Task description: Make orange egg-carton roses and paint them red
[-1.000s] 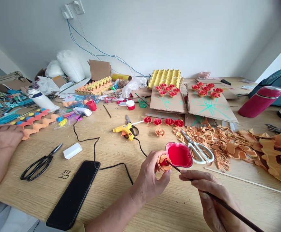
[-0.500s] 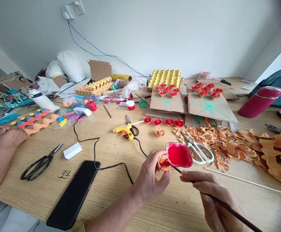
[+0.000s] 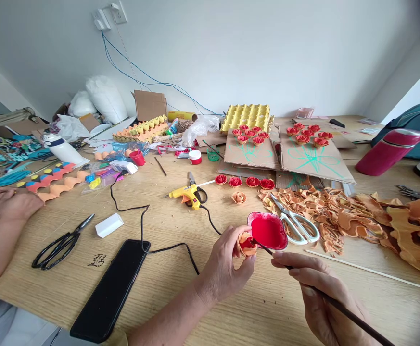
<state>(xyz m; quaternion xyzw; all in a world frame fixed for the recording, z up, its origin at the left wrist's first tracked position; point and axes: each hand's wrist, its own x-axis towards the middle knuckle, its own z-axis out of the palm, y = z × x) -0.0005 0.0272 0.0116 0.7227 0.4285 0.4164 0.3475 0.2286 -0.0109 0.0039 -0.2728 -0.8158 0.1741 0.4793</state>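
Note:
Between the thumb and fingers of my left hand [image 3: 227,262] is an orange egg-carton rose [image 3: 245,245], its centre coated red. My right hand [image 3: 325,288] grips a dark-handled paintbrush [image 3: 339,307], whose tip reaches into the rose and is hidden among the petals. Just behind the rose sits a small dish of red paint [image 3: 268,231]. Farther back, several red roses [image 3: 252,181] stand in a row, with one unpainted rose [image 3: 238,197] in front of them.
White-handled scissors [image 3: 299,226] lie beside orange carton scraps [image 3: 328,211]. A yellow glue gun [image 3: 188,194], a phone [image 3: 110,290] and black scissors [image 3: 61,245] are on the left. Cardboard panels [image 3: 314,161] bear red flowers. Another person's hands [image 3: 15,204] rest at far left.
The brush tip has shifted very slightly at the rose's centre. Both hands keep their hold and hardly move; the other person's fingers have shifted a little.

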